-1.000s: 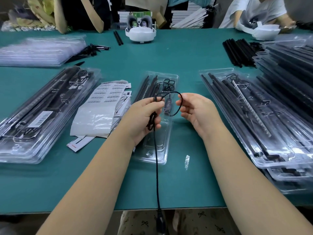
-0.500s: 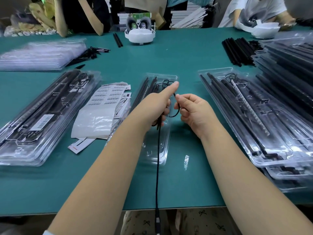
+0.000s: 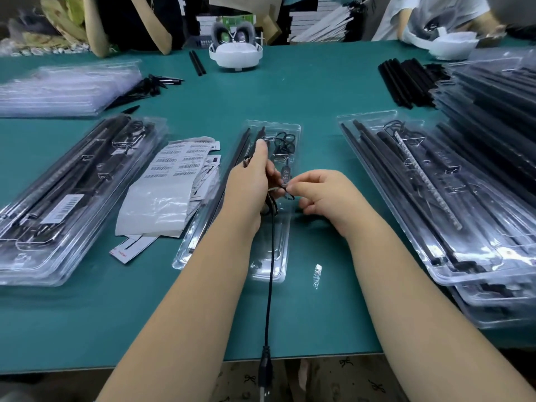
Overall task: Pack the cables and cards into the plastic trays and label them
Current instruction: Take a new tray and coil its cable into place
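Note:
A clear plastic tray (image 3: 271, 262) lies lengthwise at the table's centre, with black rods along its left side and a small coiled cable at its far end. Above it my left hand (image 3: 251, 184) grips coils of a black cable (image 3: 270, 274), forefinger stretched forward. The cable's free end hangs straight down past the table's near edge to a plug. My right hand (image 3: 322, 192) pinches a loop of the same cable beside my left hand. The cable's small inline controller shows between the hands.
A pile of barcode label sheets and cards (image 3: 171, 184) lies left of the tray. Packed trays are stacked at the left (image 3: 66, 198) and at the right (image 3: 435, 198). Loose black rods (image 3: 406, 79), empty trays (image 3: 63, 88) and a white headset (image 3: 236, 53) sit farther back. Other people work along the far edge.
The wide loop held between both hands has been drawn small. My left hand rose and pointed forward, then wound cable; my right hand moved in close and now pinches the loop.

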`<action>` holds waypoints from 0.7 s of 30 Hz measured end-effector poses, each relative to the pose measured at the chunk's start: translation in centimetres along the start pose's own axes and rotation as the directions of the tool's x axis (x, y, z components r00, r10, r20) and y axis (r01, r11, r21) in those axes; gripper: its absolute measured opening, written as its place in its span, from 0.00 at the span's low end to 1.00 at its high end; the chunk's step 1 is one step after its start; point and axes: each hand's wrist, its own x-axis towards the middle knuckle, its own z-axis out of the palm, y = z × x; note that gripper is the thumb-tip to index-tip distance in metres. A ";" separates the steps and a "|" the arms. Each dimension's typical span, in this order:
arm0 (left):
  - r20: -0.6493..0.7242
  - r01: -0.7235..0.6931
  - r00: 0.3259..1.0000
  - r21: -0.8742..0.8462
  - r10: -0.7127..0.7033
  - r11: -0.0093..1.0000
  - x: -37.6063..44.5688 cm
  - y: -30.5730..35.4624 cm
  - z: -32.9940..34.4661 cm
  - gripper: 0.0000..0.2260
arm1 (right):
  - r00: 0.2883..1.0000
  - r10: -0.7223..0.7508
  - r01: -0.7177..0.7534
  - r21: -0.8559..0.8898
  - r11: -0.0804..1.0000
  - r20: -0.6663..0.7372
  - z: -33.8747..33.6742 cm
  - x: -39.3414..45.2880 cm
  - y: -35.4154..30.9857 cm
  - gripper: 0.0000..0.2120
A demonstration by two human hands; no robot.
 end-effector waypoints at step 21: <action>0.055 -0.107 0.993 0.042 0.104 0.993 0.4 -0.7 0.5 0.20 | 0.960 0.169 0.111 -0.860 0.498 0.221 2.5 -8.2 -2.1 0.24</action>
